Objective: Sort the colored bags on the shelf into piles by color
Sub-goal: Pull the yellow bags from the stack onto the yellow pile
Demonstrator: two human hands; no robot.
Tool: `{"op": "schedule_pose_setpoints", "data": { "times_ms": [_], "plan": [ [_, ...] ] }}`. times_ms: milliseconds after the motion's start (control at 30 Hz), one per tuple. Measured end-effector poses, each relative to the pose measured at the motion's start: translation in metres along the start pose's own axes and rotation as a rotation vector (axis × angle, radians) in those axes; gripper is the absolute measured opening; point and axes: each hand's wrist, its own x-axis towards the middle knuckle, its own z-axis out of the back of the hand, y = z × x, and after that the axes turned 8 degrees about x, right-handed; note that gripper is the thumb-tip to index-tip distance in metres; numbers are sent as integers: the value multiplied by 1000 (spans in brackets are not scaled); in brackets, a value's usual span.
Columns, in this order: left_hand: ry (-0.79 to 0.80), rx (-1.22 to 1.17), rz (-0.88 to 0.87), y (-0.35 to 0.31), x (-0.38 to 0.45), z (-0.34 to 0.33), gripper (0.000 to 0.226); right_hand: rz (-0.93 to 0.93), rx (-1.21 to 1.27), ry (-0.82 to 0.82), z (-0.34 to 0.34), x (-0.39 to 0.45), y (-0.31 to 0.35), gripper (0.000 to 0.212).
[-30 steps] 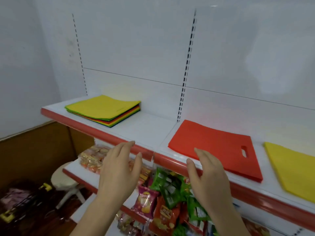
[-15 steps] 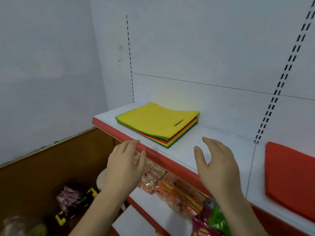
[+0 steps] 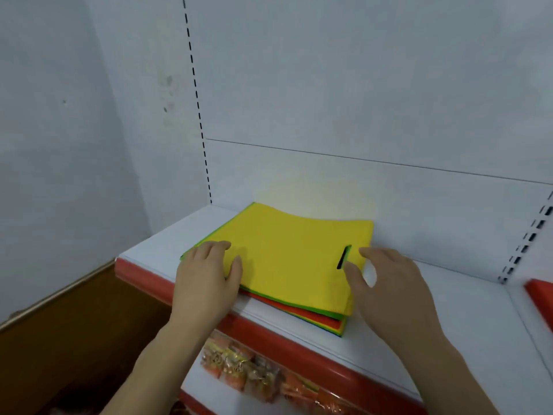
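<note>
Now both hands, left hand and right hand, rest relaxed fingers on the yellow bag.

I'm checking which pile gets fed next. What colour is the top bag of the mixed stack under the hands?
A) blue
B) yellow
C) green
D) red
B: the top bag is yellow, with green, red and orange edges showing below it at the stack's front corner.

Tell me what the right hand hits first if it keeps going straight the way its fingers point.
Most likely the yellow bag atop the mixed stack: the right hand points at its handle slot. Whether the fingertips already touch is unclear.
</note>
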Motion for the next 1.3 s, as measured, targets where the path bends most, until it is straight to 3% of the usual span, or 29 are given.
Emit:
{"op": "schedule_pose_setpoints", "data": {
  "times_ms": [133, 233, 333, 433, 567, 767, 933, 1033, 1167, 1300],
  "plan": [
    [33, -34, -152, 22, 42, -29, 50, -140, -173, 79, -10, 8, 18, 56],
    [125, 100, -189, 38, 65, -41, 45, -251, -293, 90, -19, 5, 34, 58],
    [319, 186, -125, 47, 79, -45, 60, -361, -329, 27, -28, 3, 45, 55],
    [335, 194, -159, 52, 87, -47, 70, -435, -343, -47, -37, 1, 54, 50],
    [391, 82, -165, 65, 100, -50, 65, -535, -323, -100, -43, 3, 57, 48],
    [287, 60, -204, 63, 93, -53, 45, -630, -326, -132, -46, 4, 59, 37],
    [285, 51, -111, 68, 96, -54, 47, -646, -243, -176, -45, 3, 62, 30],
    [243, 56, -179, 67, 97, -53, 36, -642, -210, -201, -42, 3, 61, 29],
    [33, -16, -280, 68, 95, -54, 17, -578, -196, -304, -40, -2, 62, 25],
    [10, -160, -290, 67, 96, -42, 27, -444, -147, -442, -41, -9, 63, 23]
  ]
}}
